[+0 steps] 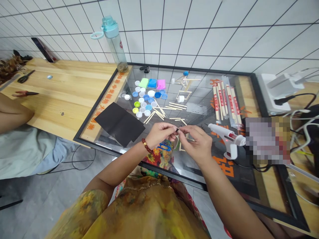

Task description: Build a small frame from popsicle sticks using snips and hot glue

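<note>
My left hand (161,133) and my right hand (198,142) meet over the glass-topped frame (196,167), fingertips pinched together. Between them is a small black piece (177,130), its exact kind too small to make out. Left of my left hand lies a black sheet (119,123) with a notched lower corner. Partly covered by my right hand is a light wooden stick frame (183,146). A blue looped object (163,146) rests below my left hand. Just beyond my fingers are loose wooden sticks (176,106). A white glue gun (230,139) lies right of my right hand.
Bottle caps (149,99) and green, blue and pink packets (152,83) lie further back. Behind them stand a water bottle (116,44) and a stick structure (185,84). Bagged sticks (225,101) and a power strip (274,94) are right. Another person's arm (15,113) rests left.
</note>
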A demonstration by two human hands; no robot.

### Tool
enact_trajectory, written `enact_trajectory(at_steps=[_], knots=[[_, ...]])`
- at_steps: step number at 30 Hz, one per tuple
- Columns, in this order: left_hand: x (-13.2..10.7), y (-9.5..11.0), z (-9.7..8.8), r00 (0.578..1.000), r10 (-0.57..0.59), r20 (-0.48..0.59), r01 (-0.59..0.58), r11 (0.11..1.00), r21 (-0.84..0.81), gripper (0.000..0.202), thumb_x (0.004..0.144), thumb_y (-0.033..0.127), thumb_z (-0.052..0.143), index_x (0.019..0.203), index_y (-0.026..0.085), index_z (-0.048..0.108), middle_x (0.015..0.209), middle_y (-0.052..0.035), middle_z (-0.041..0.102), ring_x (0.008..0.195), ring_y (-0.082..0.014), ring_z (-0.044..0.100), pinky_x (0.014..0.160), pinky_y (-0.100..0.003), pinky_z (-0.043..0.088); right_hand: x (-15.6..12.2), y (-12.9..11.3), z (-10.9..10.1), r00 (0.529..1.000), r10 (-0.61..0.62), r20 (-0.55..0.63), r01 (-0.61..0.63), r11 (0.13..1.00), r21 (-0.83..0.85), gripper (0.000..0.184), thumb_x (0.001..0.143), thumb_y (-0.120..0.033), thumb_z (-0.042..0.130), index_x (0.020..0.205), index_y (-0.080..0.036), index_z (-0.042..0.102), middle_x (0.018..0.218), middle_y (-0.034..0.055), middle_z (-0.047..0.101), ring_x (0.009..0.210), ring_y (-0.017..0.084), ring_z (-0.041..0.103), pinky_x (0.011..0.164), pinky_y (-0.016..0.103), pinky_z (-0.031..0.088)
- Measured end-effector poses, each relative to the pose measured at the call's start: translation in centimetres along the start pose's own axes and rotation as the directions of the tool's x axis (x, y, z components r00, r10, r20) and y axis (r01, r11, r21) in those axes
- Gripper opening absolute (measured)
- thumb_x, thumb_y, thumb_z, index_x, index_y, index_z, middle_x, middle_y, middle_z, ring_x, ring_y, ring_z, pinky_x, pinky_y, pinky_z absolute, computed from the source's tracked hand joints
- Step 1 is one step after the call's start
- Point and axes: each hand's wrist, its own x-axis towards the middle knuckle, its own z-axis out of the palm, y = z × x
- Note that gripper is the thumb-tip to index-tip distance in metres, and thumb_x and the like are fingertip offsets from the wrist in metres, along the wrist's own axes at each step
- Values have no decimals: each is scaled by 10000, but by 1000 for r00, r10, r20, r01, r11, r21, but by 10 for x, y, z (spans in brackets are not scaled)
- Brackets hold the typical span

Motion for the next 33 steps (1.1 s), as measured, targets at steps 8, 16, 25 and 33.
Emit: enact_trajectory(at_steps=[8,16,25,33], knots=[[1,-2,0,1000,-27,12,27,1000,-3,315,693,376,761,750,82,663,646,-33,636,550,-94,605,548,-231,516,-2,3,1,994,-98,52,104,986,-127,108,823,-160,596,910,-218,622,863,58,692,801,196,637,753,349,516],[0,-1,-1,1000,-16,19,16,1000,-11,316,684,371,769,729,78,659,628,-26,621,534,-83,594,541,-219,509,-4,6,1,978,-189,93,206,950,-235,172,817,-154,596,969,-230,622,892,63,691,838,211,628,769,359,486],[-1,2,0,1000,-9,-17,8,999,-40,309,681,331,775,815,71,676,673,-49,650,551,-92,602,540,-228,510,-2,1,-2,999,-38,-14,37,998,-42,147,803,-146,630,932,-212,649,867,58,692,800,190,650,747,337,534],[0,-2,-1,999,7,40,-5,999,-32,341,662,380,787,795,85,680,661,-26,631,528,-67,573,524,-202,485,-2,0,-1,998,-58,-4,57,998,-32,152,791,-130,651,927,-197,655,866,67,693,796,188,647,750,336,534]])
